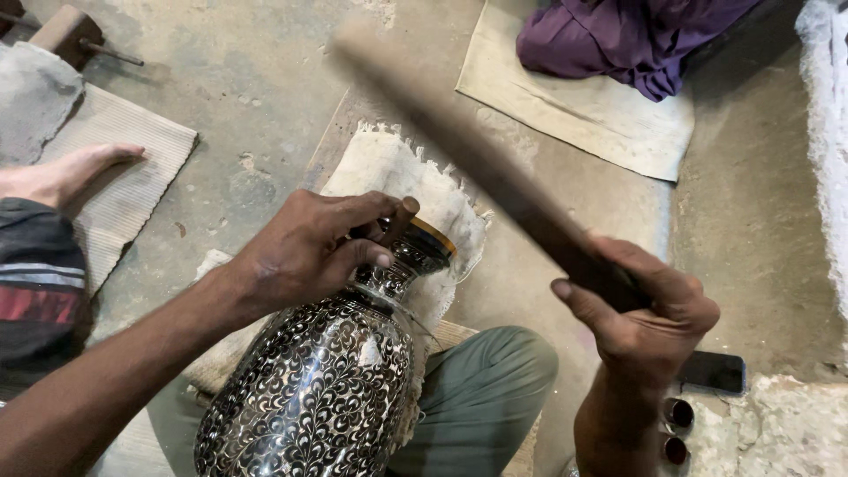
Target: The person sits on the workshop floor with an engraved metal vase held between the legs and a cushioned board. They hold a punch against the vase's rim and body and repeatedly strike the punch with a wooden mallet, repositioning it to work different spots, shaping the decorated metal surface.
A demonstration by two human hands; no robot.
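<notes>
Gripping vase [318,380] neck w/ left hand [305,252] | right hand [645,309] grip closed on stick [477,159] | vase inside unseen

Glossy engraved metal vase [322,375] gleaming at lower centre, matt wooden stick [495,172] blurring, frayed cloth [397,172] lying on rough concrete floor [238,79]

Dark phone screen [712,372] on the floor [751,221], lower right.
Flat, black, rectangular, unlit, lying face up just beside the right wrist, near a pale rough stone edge; no packages, labels or signs visible.
</notes>
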